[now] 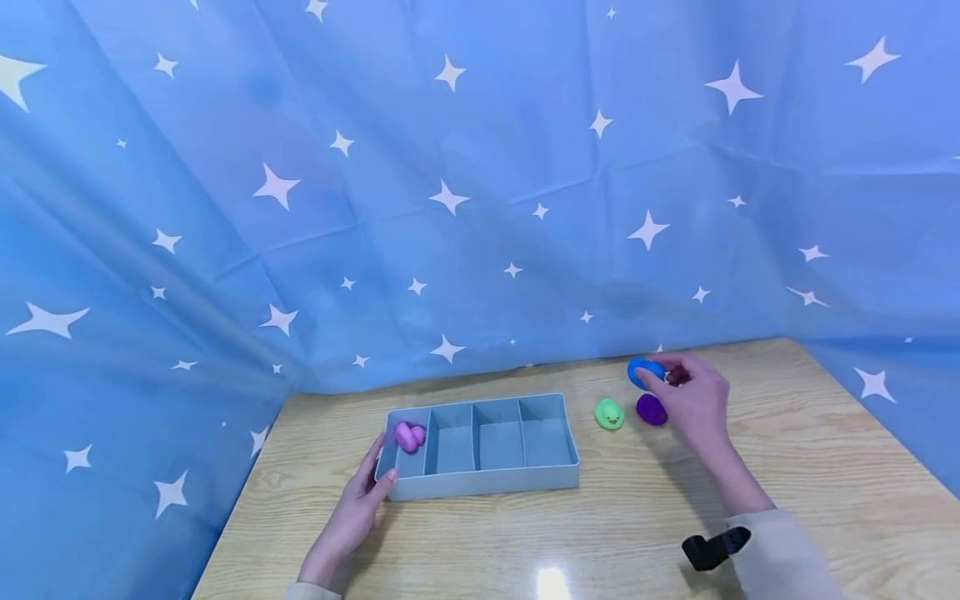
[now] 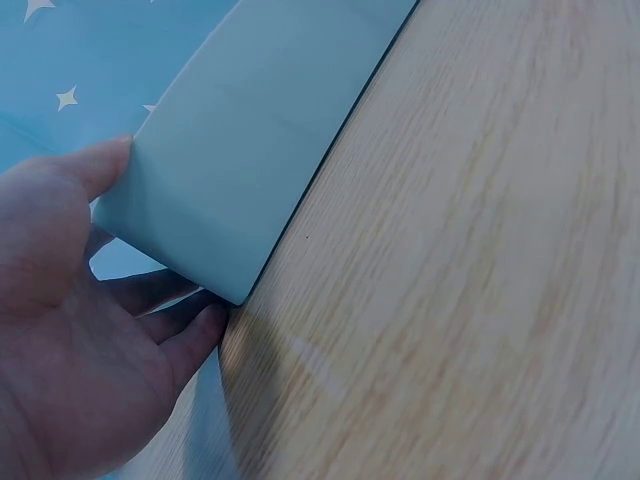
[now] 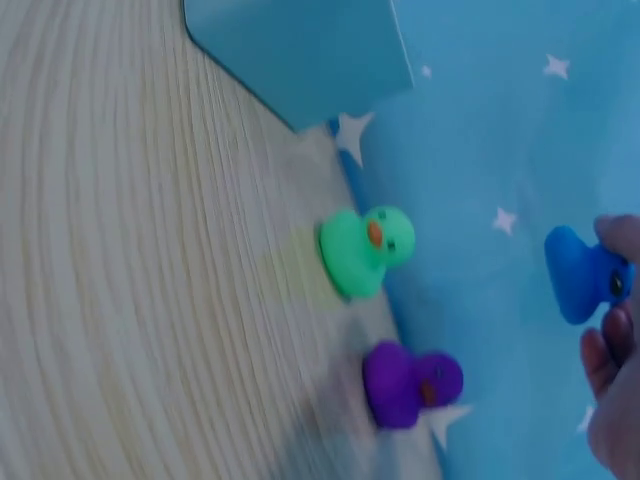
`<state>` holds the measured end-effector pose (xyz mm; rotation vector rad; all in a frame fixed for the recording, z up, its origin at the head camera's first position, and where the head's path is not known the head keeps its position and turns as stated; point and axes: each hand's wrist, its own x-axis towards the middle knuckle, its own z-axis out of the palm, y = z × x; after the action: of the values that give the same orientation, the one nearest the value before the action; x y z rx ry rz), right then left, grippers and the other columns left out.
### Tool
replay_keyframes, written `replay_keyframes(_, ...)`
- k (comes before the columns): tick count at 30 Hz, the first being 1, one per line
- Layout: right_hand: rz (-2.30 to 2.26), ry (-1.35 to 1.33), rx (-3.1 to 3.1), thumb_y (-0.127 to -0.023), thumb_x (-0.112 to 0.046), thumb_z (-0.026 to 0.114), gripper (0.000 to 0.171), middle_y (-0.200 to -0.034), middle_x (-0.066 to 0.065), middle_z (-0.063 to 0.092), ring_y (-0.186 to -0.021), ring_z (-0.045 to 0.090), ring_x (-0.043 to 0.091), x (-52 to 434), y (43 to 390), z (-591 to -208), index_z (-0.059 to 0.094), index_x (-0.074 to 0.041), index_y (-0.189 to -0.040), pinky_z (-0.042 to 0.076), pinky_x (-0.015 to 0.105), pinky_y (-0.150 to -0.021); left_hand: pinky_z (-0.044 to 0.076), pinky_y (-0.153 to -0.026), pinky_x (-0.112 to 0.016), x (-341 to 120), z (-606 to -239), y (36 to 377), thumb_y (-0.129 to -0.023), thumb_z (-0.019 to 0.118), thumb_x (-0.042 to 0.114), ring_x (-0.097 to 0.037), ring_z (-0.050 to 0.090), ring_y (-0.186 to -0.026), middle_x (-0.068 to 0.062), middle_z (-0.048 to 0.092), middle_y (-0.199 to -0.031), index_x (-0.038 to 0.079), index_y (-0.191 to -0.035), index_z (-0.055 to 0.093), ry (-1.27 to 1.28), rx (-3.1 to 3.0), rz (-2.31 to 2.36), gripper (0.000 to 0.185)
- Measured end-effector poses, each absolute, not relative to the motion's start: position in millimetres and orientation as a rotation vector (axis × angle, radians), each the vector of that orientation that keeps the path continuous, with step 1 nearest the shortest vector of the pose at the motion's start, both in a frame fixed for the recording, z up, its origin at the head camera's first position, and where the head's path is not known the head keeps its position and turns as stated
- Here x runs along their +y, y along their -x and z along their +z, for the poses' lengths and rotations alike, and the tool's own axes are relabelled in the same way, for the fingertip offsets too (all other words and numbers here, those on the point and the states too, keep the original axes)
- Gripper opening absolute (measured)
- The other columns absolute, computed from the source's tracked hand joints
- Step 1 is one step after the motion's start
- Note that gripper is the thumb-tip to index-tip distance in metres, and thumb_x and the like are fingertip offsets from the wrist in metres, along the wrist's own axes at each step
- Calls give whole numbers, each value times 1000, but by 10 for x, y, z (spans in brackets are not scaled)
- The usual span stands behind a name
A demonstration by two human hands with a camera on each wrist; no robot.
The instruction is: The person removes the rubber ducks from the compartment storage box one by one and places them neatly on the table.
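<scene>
Meanwhile, right hand [image 1: 693,406] pinches a smooth, rounded blue duck [image 1: 643,371].

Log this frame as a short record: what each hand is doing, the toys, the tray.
left hand: rests against the left end of the tray, fingers straight
right hand: pinches the blue duck, lifted off the table
green duck: on the table, right of the tray
purple duck: on the table beside the green one
pink duck: in the tray's leftmost compartment
other compartments: no toys in them
</scene>
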<state>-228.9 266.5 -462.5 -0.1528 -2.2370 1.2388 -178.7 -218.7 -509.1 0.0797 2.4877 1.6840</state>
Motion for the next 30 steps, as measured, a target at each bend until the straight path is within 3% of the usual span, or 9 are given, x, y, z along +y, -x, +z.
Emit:
replay_keyframes(16, 1239, 389, -2265, -91, -26, 81, 42, -107, 9, 61, -78, 50, -4, 3167, 2184, -4854, 71, 5, -118, 45, 7, -62, 15, -122, -56, -2186, -5067, 1768, -109, 53, 30, -47, 9, -151, -27, 5, -168, 18, -166, 15, -52, 2472, 1672, 70)
replay_keyframes(30, 1127, 461, -2417, -94, -25, 77, 42, -113, 21, 60, -91, 54, 22, 3300, 2185, -5093, 68, 8, -118, 41, 15, -64, 15, -122, -55, -2187, -5062, 1770, -109, 52, 27, -46, 10, -152, -27, 6, -168, 18, -166, 16, -55, 2478, 1669, 68)
